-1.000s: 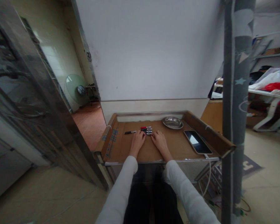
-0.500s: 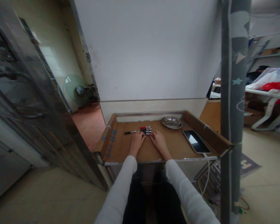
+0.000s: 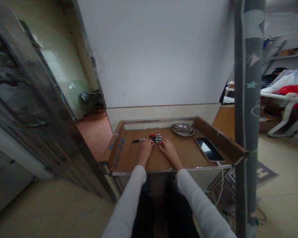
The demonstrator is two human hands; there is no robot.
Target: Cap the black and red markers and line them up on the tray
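While the left hand (image 3: 145, 149) and right hand (image 3: 169, 149) crowd the pens (image 3: 155, 136), light, even pressure suits, though I cannot tell finger gap or hold.

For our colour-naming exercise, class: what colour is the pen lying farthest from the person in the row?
Red, with a silvery right part; the head view shows it.

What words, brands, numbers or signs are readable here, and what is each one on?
"H": pale letter on the dark mat at right; anything beside it is hidden.
Blue printing on the cardboard: too blurred to read.
Any print on the pens: too small to read.
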